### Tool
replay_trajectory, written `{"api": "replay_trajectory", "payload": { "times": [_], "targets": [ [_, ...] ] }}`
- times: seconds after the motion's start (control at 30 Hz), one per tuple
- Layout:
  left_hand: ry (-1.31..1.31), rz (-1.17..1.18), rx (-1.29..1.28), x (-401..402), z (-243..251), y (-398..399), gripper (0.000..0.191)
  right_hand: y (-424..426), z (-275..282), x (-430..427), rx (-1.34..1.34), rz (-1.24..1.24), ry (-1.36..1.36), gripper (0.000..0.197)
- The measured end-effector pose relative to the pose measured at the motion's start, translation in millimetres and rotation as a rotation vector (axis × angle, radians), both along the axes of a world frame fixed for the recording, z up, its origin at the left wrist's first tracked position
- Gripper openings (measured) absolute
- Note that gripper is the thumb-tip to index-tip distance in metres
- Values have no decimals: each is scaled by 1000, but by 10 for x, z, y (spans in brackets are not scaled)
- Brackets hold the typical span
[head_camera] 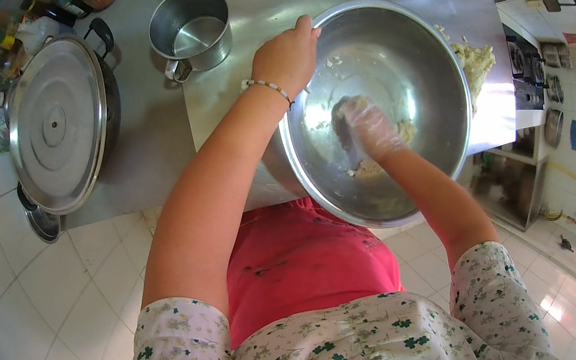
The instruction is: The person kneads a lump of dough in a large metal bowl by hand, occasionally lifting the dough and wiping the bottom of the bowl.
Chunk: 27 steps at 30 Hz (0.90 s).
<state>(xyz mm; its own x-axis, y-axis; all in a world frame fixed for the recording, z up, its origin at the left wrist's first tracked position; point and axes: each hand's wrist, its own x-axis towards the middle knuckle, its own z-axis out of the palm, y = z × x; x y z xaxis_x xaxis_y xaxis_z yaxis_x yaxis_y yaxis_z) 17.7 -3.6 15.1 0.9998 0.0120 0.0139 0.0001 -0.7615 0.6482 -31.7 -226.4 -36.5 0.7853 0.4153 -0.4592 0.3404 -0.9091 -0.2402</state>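
My left hand (287, 60) grips the upper left rim of a large stainless steel bowl (428, 84). The bowl sits near the front edge of the steel counter. Down inside it is my right hand (369, 124), covered by a clear plastic glove, with its fingers near the bowl's inner surface. Bits of dough (405, 130) cling to the inside around that hand. Whether the gloved fingers hold anything is hidden by the hand itself. Just right of the bowl lies a rough lump of pale dough (474, 63) on the counter, partly covered by the rim.
A metal mug (200, 35) with a handle stands left of the bowl. Farther left is a large lidded pot (59, 126) with black handles. Bottles and jars (68, 5) crowd the back left. A gas stove (524, 60) stands beyond the counter's right end.
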Motion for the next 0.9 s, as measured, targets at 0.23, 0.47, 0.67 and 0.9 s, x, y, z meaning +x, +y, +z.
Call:
{"api": "replay_trajectory", "payload": {
  "times": [0.23,0.47,0.67,0.9],
  "targets": [
    [12,17,-13,-10,-13,37,29,-43,37,-288,-54,390,-166,27],
    [3,26,3,-14,-17,45,29,100,82,-314,218,89,1,23],
    [20,20,-4,-6,1,25,31,171,75,-74,-69,168,-159,29],
    [20,14,-4,-14,11,29,31,-414,113,-82,-202,214,-91,37]
  ]
}}
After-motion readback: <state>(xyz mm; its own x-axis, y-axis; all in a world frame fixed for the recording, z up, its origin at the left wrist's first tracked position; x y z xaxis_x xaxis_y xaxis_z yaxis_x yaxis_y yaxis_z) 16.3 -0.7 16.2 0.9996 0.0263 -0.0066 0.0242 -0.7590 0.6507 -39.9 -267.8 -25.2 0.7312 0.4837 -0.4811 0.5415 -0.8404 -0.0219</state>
